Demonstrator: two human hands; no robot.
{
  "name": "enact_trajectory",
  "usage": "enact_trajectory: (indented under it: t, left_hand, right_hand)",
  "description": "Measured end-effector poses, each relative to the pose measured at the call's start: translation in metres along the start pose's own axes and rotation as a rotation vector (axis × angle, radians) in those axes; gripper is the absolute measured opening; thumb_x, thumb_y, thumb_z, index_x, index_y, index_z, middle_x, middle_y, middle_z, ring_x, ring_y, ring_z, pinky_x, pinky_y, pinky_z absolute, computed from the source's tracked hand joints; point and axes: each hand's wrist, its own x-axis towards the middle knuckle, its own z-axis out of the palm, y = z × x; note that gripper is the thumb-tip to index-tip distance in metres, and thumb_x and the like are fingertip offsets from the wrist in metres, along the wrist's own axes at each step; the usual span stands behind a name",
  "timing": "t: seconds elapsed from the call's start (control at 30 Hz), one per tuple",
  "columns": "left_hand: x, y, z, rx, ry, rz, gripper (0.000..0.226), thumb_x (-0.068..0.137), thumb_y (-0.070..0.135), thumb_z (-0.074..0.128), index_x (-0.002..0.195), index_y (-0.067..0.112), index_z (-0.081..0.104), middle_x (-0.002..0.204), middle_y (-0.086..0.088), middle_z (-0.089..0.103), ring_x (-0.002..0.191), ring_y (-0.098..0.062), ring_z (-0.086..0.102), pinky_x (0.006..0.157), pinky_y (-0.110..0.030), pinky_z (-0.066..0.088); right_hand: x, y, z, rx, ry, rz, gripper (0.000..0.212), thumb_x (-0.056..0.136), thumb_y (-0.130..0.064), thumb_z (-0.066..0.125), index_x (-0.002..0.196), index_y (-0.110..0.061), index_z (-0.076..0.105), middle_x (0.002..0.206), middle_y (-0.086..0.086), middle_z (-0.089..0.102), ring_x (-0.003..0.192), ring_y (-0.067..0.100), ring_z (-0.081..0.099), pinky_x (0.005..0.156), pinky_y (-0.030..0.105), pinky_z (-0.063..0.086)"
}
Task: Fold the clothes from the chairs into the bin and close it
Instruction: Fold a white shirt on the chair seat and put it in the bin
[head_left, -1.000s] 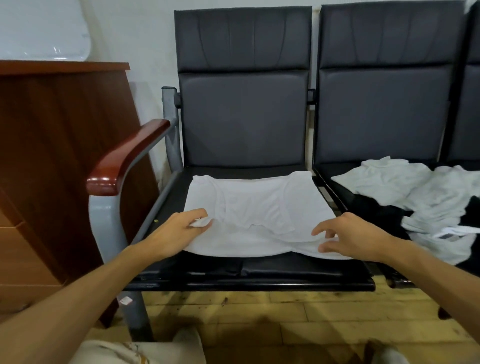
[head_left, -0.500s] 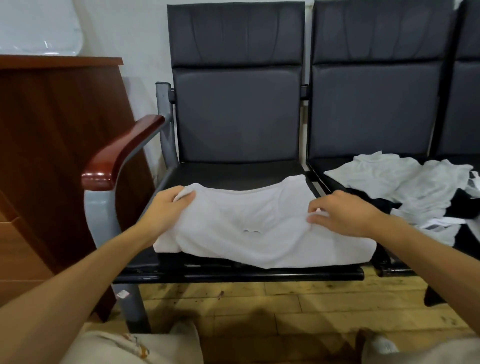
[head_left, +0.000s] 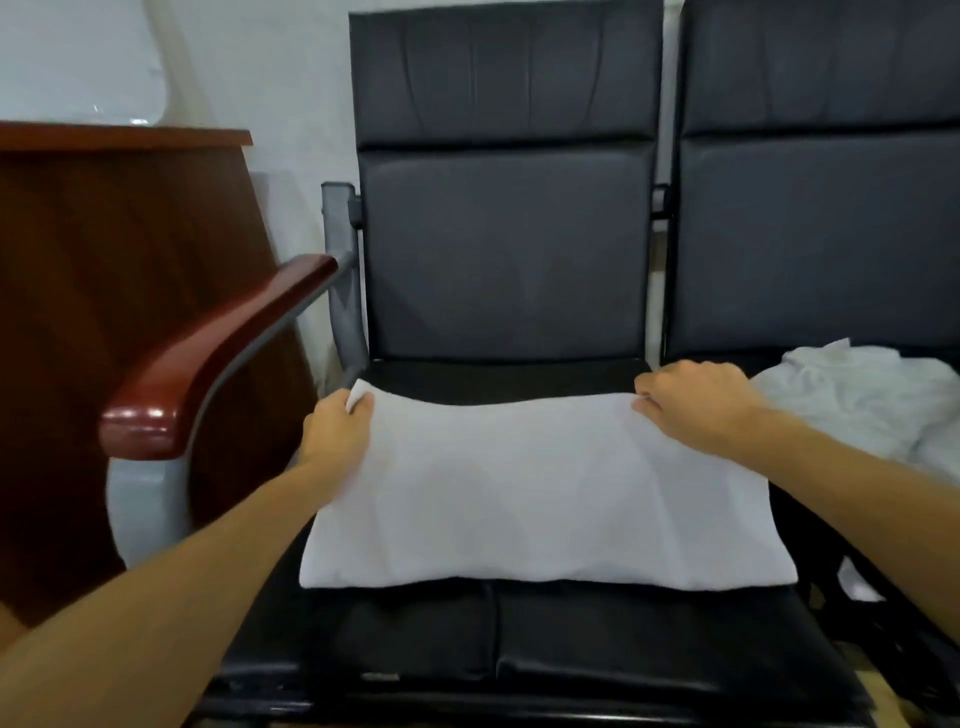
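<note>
Between my hands, white shirt (head_left: 540, 493) lies folded on the chair seat (head_left: 519, 654). Left hand (head_left: 337, 431) pinches its far left corner, right hand (head_left: 696, 405) pinches the far right corner. More clothes (head_left: 857, 400) just right of my right hand.

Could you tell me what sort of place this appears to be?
Probably an office or public waiting area: joined black padded chairs on a grey metal frame, a glossy reddish wooden armrest, and a dark wooden counter alongside.

Black chair seat (head_left: 545, 654) under folded white garment (head_left: 540, 493).
</note>
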Motion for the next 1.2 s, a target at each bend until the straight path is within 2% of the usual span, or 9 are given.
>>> enact_trajectory:
  t: [0.2, 0.37, 0.47, 0.57, 0.67, 0.83, 0.93, 1.07, 1.2]
  left_hand:
    - [0.027, -0.006, 0.031, 0.085, -0.073, -0.038, 0.032, 0.104, 0.027, 0.037, 0.121, 0.006, 0.055, 0.109, -0.014, 0.061, 0.086, -0.024, 0.058, 0.072, -0.035, 0.047]
    - [0.052, -0.015, 0.042, 0.314, -0.131, 0.053, 0.031, 0.104, 0.024, 0.036, 0.102, 0.0, 0.057, 0.092, -0.015, 0.06, 0.086, -0.031, 0.06, 0.076, -0.043, 0.051]
    - [0.058, -0.018, 0.044, 0.359, -0.105, 0.083, 0.028, 0.103, 0.02, 0.038, 0.108, 0.0, 0.057, 0.091, -0.012, 0.06, 0.085, -0.029, 0.062, 0.071, -0.04, 0.052]
    - [0.057, -0.021, 0.043, 0.396, -0.083, 0.113, 0.026, 0.102, 0.012, 0.042, 0.121, 0.001, 0.054, 0.11, -0.016, 0.06, 0.102, -0.03, 0.06, 0.083, -0.036, 0.05]
    - [0.051, -0.022, 0.041, 0.37, -0.092, 0.098, 0.038, 0.098, 0.005, 0.049, 0.136, 0.006, 0.043, 0.133, -0.014, 0.05, 0.118, -0.027, 0.053, 0.09, -0.029, 0.045]
    - [0.029, -0.014, 0.036, 0.387, -0.079, 0.193, 0.056, 0.092, 0.004, 0.057, 0.144, 0.012, 0.036, 0.149, -0.007, 0.034, 0.132, -0.025, 0.041, 0.104, -0.032, 0.039]
    - [-0.001, -0.007, 0.039, 0.554, -0.292, 0.311, 0.055, 0.093, 0.011, 0.054, 0.145, 0.015, 0.037, 0.157, -0.004, 0.021, 0.144, -0.023, 0.023, 0.115, -0.033, 0.024]
    - [-0.05, -0.009, 0.039, 0.834, -0.732, 0.391, 0.06, 0.101, 0.024, 0.038, 0.154, 0.017, 0.013, 0.162, -0.002, -0.004, 0.149, -0.022, -0.002, 0.12, -0.034, 0.006]
    - [-0.08, -0.025, 0.027, 0.903, -0.883, 0.332, 0.052, 0.106, 0.031, 0.015, 0.155, 0.021, 0.003, 0.163, 0.0, -0.007, 0.149, -0.02, -0.006, 0.122, -0.038, 0.001]
  right_hand:
    - [0.037, -0.001, 0.032, -0.021, -0.035, -0.072, 0.026, 0.103, -0.039, 0.032, 0.109, -0.023, 0.052, 0.1, -0.001, 0.06, 0.086, 0.022, 0.059, 0.068, 0.033, 0.043]
    - [0.06, -0.001, 0.054, -0.078, -0.016, -0.158, 0.024, 0.104, -0.039, 0.028, 0.11, -0.024, 0.046, 0.095, -0.005, 0.061, 0.072, 0.019, 0.051, 0.065, 0.032, 0.044]
    - [0.069, -0.002, 0.071, -0.119, -0.056, -0.155, 0.027, 0.104, -0.04, 0.025, 0.114, -0.025, 0.045, 0.101, -0.006, 0.058, 0.079, 0.019, 0.057, 0.065, 0.031, 0.045]
    - [0.072, -0.006, 0.086, -0.132, -0.078, -0.143, 0.03, 0.102, -0.041, 0.031, 0.123, -0.024, 0.044, 0.113, -0.003, 0.055, 0.101, 0.018, 0.058, 0.08, 0.032, 0.049]
    - [0.067, -0.009, 0.091, -0.182, -0.078, -0.133, 0.036, 0.102, -0.037, 0.037, 0.134, -0.022, 0.041, 0.127, -0.001, 0.051, 0.117, 0.018, 0.05, 0.101, 0.033, 0.039]
    - [0.038, -0.024, 0.07, -0.051, -0.057, -0.15, 0.039, 0.1, -0.038, 0.04, 0.136, -0.022, 0.041, 0.132, 0.0, 0.047, 0.119, 0.019, 0.047, 0.101, 0.033, 0.039]
    - [0.009, -0.041, 0.059, 0.125, -0.17, -0.175, 0.047, 0.101, -0.042, 0.037, 0.144, -0.021, 0.034, 0.143, 0.002, 0.037, 0.129, 0.021, 0.041, 0.105, 0.035, 0.036]
    - [-0.028, -0.06, 0.049, 0.355, -0.531, -0.175, 0.065, 0.1, -0.053, 0.032, 0.154, -0.021, 0.013, 0.162, -0.001, 0.005, 0.148, 0.02, 0.009, 0.119, 0.038, 0.015]
    - [-0.056, -0.062, 0.034, 0.403, -0.741, -0.204, 0.064, 0.103, -0.049, 0.028, 0.155, -0.019, 0.007, 0.163, -0.001, -0.004, 0.15, 0.016, -0.001, 0.12, 0.032, 0.001]
